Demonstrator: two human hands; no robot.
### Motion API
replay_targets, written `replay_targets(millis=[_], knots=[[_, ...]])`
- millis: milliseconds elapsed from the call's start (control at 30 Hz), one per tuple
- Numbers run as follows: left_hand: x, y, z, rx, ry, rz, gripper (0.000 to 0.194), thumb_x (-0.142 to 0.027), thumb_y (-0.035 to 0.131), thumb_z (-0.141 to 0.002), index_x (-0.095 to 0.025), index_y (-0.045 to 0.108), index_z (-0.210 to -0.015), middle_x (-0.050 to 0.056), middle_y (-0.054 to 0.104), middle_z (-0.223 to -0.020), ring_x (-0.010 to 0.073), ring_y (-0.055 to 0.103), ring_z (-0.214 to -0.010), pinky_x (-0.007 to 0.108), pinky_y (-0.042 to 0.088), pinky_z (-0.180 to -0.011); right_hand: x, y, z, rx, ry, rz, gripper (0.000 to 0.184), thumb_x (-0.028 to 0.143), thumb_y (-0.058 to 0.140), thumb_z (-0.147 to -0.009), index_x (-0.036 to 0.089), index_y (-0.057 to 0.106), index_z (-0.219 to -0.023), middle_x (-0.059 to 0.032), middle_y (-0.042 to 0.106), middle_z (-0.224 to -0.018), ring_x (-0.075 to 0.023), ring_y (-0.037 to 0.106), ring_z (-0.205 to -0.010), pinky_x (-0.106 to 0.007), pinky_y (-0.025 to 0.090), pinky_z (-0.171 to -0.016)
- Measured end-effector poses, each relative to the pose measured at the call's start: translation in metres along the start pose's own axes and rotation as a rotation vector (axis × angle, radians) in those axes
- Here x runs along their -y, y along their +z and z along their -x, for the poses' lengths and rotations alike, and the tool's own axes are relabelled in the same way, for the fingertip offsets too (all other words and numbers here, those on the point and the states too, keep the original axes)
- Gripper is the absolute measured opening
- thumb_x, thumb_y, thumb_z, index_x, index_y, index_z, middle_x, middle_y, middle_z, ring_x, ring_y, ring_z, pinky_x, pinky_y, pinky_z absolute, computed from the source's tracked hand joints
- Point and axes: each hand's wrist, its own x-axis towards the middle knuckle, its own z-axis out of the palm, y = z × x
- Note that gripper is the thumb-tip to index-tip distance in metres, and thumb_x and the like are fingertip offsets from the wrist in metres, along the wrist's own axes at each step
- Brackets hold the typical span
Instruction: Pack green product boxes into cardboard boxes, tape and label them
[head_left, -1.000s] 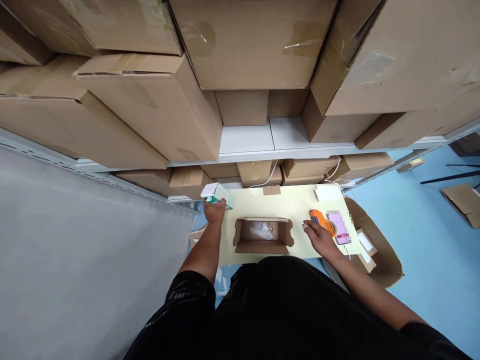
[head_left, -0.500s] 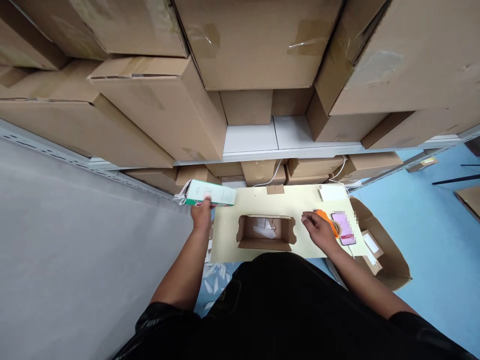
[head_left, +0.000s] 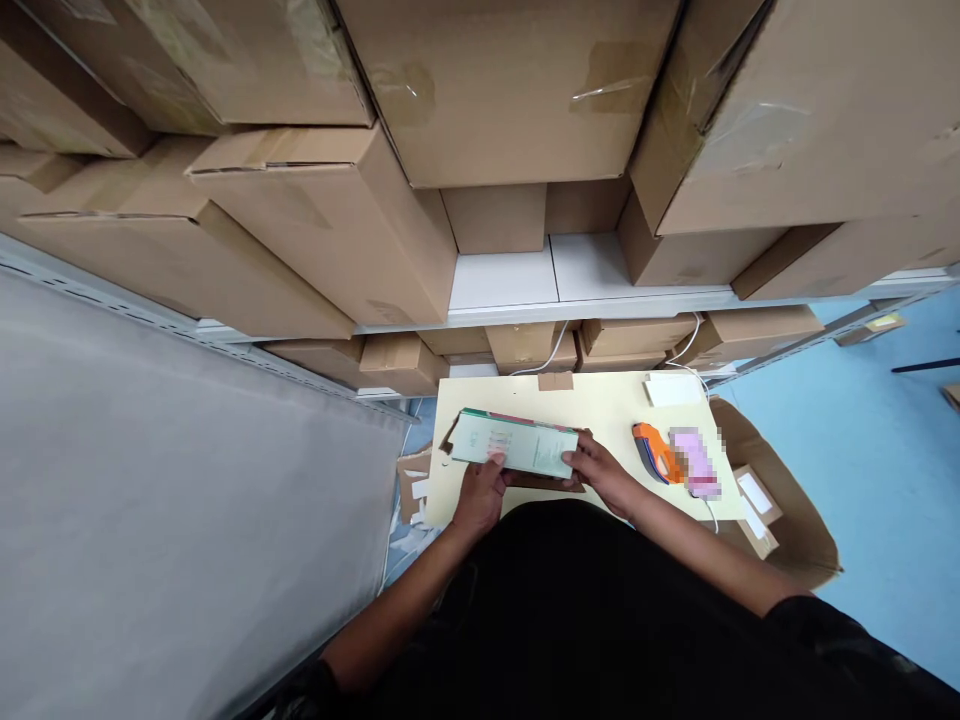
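In the head view, the left hand (head_left: 481, 495) clamps the near edge of a white-and-green box (head_left: 521, 443), the right hand (head_left: 602, 472) its right end. It tilts above a brown carton (head_left: 544, 483), hiding most of it — surface (head_left: 600, 398) shows behind, and rightward to an orange tape dispenser (head_left: 652, 452).

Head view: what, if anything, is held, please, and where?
A long white-green cardboard box: the left hand grips its near edge roughly midway, the right hand its right end.
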Motion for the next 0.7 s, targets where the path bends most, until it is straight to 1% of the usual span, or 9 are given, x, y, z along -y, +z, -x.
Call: replay_targets(millis=[100,167,233,333,400,467,567,633,700], knots=[[0.011,-0.013,-0.004,0.226,-0.096,0.108,0.067,-0.068,0.071,-0.078,-0.029,0.063,-0.132,0.013,0.065,-0.138,0.0352,0.06,-0.129,0.056,0.054,-0.101,-0.005,-0.017,-0.001,-0.072,0.053,-0.018,0.049,0.046,0.07,-0.08,0.02,0.066,-0.121,-0.0038,0.07,-0.093,-0.0182,0.065,-0.069,-0.032,0.056,-0.062],[0.013,-0.025,-0.005,0.263,-0.158,0.141,0.07,-0.071,0.073,-0.076,-0.028,0.064,-0.131,0.014,0.061,-0.144,0.0351,0.059,-0.131,0.056,0.052,-0.105,-0.005,-0.029,0.001,-0.087,0.06,-0.003,0.045,0.043,0.067,-0.081,0.018,0.067,-0.118,-0.003,0.07,-0.085,-0.0176,0.062,-0.064,-0.032,0.054,-0.062],[0.011,-0.035,-0.006,0.21,-0.173,0.141,0.072,-0.072,0.07,-0.079,-0.027,0.062,-0.134,0.015,0.059,-0.147,0.0348,0.058,-0.132,0.055,0.051,-0.107,-0.005,-0.04,0.004,-0.095,0.042,0.039,0.043,0.042,0.066,-0.08,0.018,0.068,-0.116,-0.0033,0.071,-0.084,-0.0182,0.062,-0.066,-0.032,0.053,-0.063],[0.002,-0.044,-0.009,0.166,-0.13,0.077,0.071,-0.07,0.065,-0.085,-0.026,0.056,-0.141,0.015,0.061,-0.145,0.0342,0.057,-0.134,0.05,0.052,-0.104,-0.007,-0.047,0.006,-0.087,0.02,0.156,0.043,0.042,0.066,-0.079,0.018,0.069,-0.114,-0.0044,0.071,-0.088,-0.02,0.063,-0.075,-0.031,0.051,-0.064],[-0.004,-0.047,-0.01,0.147,-0.135,0.019,0.071,-0.067,0.067,-0.085,-0.026,0.055,-0.142,0.014,0.064,-0.139,0.0337,0.059,-0.131,0.047,0.054,-0.1,-0.01,-0.047,0.007,-0.068,0.024,0.22,0.042,0.045,0.065,-0.078,0.018,0.07,-0.11,-0.0041,0.071,-0.086,-0.0204,0.062,-0.076,-0.03,0.05,-0.064],[-0.006,-0.049,-0.011,0.099,-0.161,0.022,0.068,-0.063,0.071,-0.084,-0.026,0.055,-0.138,0.013,0.067,-0.134,0.0326,0.063,-0.125,0.045,0.056,-0.095,-0.014,-0.046,0.006,-0.051,0.023,0.241,0.04,0.046,0.065,-0.077,0.019,0.071,-0.106,-0.0038,0.071,-0.086,-0.0204,0.062,-0.077,-0.03,0.049,-0.065],[-0.004,-0.054,-0.011,0.019,-0.118,0.212,0.064,-0.062,0.074,-0.082,-0.028,0.054,-0.132,0.01,0.069,-0.127,0.0299,0.068,-0.116,0.045,0.056,-0.092,-0.017,-0.046,0.005,-0.053,0.008,0.207,0.039,0.046,0.065,-0.077,0.019,0.071,-0.105,-0.0043,0.072,-0.089,-0.0205,0.062,-0.077,-0.03,0.049,-0.066],[-0.001,-0.059,-0.011,0.001,-0.054,0.366,0.065,-0.066,0.074,-0.081,-0.031,0.052,-0.13,0.009,0.067,-0.128,0.0291,0.069,-0.113,0.047,0.056,-0.092,-0.014,-0.048,0.006,-0.061,0.006,0.178,0.039,0.046,0.065,-0.077,0.019,0.071,-0.106,-0.0046,0.073,-0.09,-0.021,0.063,-0.078,-0.03,0.049,-0.066],[0.002,-0.062,-0.011,0.009,-0.015,0.428,0.064,-0.07,0.072,-0.082,-0.032,0.051,-0.13,0.009,0.065,-0.133,0.0291,0.068,-0.114,0.048,0.055,-0.093,-0.01,-0.049,0.007,-0.063,0.004,0.172,0.038,0.044,0.065,-0.077,0.02,0.071,-0.106,-0.0041,0.073,-0.089,-0.0214,0.064,-0.08,-0.03,0.049,-0.067]])
